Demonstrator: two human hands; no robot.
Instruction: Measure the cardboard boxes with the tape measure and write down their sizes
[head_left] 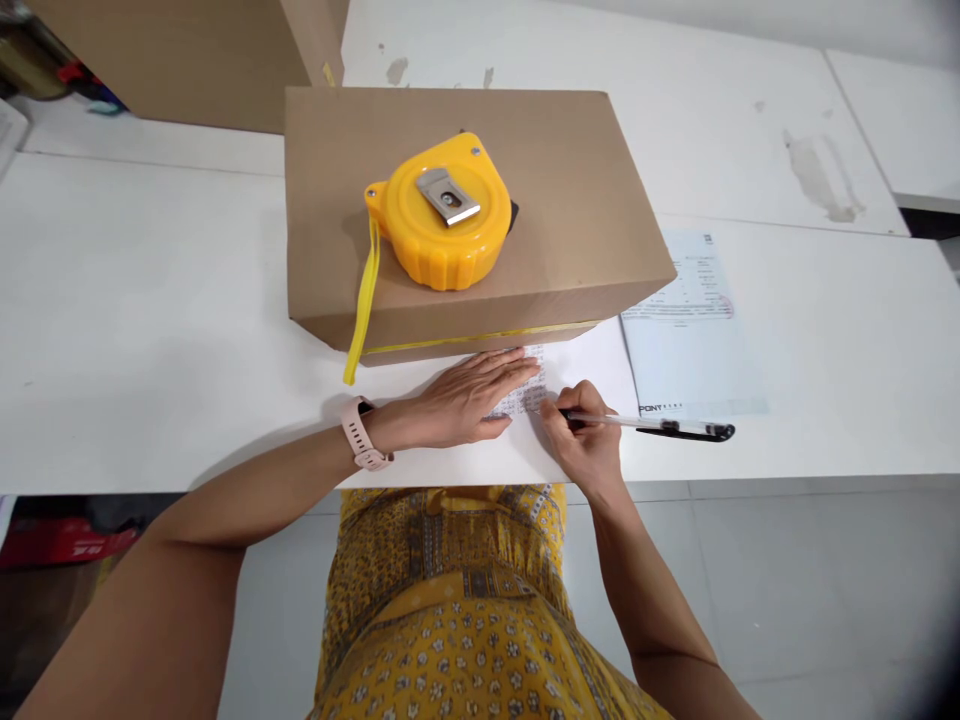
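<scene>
My right hand (589, 440) is closed around a pen (660, 424) with a clear barrel and black ends. The pen's tip is at a sheet covered in handwriting (525, 400), though my fingers partly hide it. Flat on that sheet lies my left hand (472, 398), fingers stretched out, with a pink watch band at the wrist. Just beyond both hands stands a closed brown cardboard box (570, 190). A yellow tape measure (450, 215) with a metal clip and a yellow strap rests on top of it.
Right of the box, a pale blue printed document (690, 350) lies on the white table (135, 330). A larger cardboard box (210, 60) stands at the back left. The table's front edge runs close below my hands, with a tiled floor (787, 580) beneath.
</scene>
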